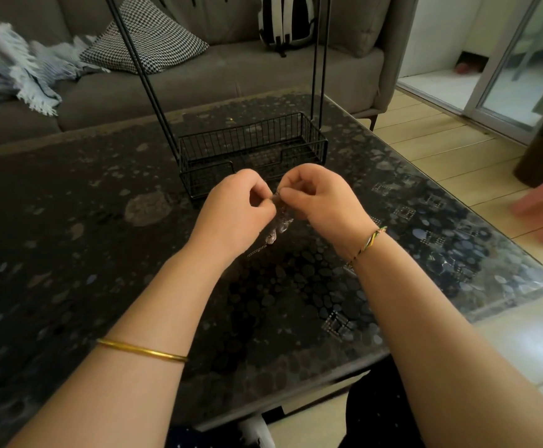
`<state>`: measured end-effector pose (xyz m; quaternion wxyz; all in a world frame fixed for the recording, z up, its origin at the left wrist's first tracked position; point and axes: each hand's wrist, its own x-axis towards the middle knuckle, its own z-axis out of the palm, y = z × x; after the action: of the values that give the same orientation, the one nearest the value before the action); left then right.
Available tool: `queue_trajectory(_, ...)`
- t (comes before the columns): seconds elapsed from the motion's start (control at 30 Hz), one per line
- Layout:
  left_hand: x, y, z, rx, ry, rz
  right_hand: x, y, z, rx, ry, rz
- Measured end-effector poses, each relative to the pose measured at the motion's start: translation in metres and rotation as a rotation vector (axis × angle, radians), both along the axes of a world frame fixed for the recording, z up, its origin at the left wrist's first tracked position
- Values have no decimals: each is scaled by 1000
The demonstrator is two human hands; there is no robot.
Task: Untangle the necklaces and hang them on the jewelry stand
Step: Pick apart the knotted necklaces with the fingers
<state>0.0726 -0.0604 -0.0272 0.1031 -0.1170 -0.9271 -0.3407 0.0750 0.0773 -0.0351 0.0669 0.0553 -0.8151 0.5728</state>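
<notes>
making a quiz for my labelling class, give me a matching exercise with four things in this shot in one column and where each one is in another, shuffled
Things:
1. necklaces
2. jewelry stand
3. gold bangle
4. braided bracelet

Places:
A. on the right wrist
B. standing on the table, beyond the hands
C. on the left forearm
D. pinched between the left hand and right hand

Pairs: 1-D, 2-B, 3-C, 4-A

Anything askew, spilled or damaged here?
Nothing stands out. The black wire jewelry stand sits upright on the dark pebble-patterned table; left hand and right hand pinch the tangled silvery necklaces above it.
</notes>
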Motion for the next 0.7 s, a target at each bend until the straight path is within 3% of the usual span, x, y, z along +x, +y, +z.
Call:
queue_trajectory(0.23, 1, -5, 8, 341, -264, 29, 1, 2, 0, -2, 28, 34)
queue_trajectory(0.4, 3, -3, 9, 407, -370, 41, -1, 2, -1, 23, 73, -9)
queue_trajectory(0.7, 2, -2, 11, 426, -380, 74, 0, 0, 0, 15, 61, 35)
